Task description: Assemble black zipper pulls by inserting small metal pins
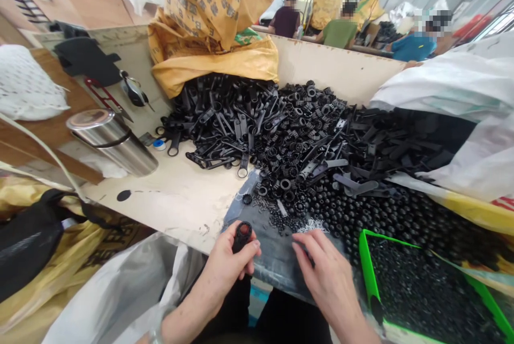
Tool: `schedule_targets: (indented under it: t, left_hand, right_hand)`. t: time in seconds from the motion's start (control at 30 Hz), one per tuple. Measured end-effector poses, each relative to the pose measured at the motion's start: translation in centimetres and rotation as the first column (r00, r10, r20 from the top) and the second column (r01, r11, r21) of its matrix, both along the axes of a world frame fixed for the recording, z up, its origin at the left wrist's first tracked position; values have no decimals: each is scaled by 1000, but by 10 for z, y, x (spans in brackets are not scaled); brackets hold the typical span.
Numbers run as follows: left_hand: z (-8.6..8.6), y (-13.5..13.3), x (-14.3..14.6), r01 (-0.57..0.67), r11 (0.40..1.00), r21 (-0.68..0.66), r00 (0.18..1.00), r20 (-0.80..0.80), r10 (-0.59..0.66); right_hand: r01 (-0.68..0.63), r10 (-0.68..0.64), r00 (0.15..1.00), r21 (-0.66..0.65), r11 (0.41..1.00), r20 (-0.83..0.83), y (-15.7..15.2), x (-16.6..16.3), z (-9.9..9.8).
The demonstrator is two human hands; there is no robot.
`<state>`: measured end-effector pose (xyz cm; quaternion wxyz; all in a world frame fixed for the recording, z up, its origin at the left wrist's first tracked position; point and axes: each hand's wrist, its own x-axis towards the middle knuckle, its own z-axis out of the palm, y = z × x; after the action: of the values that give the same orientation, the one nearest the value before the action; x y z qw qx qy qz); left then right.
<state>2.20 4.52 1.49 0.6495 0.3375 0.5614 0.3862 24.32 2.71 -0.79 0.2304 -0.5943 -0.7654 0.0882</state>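
My left hand (228, 263) is closed around a small black plastic part (242, 234) with a reddish spot on its top end, held upright at the near table edge. My right hand (321, 266) rests palm down beside it on a dark sheet (273, 247); its fingers are stretched toward tiny loose pieces, and whether they pinch anything is hidden. Just beyond both hands lies a big heap of black plastic parts (289, 135): long flat levers, ring-shaped pieces and small round balls.
A green tray (363, 258) of small black pieces sits at the right. A steel flask (110, 140) lies at the left. Yellow sacks (209, 28) stand behind the heap, white bags (461, 92) at the right. Three people work at the far side.
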Motion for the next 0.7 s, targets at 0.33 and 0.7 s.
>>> schedule_targets:
  t: [0.33, 0.7]
  left_hand:
    - [-5, 15, -13, 275, 898, 344, 846, -531, -56]
    - [-26, 42, -4, 626, 616, 478, 704, -686, -183]
  right_hand:
    - [-23, 22, 992, 3, 1000, 121, 30, -14, -5]
    - [-47, -66, 920, -278, 960, -385, 13, -25, 15]
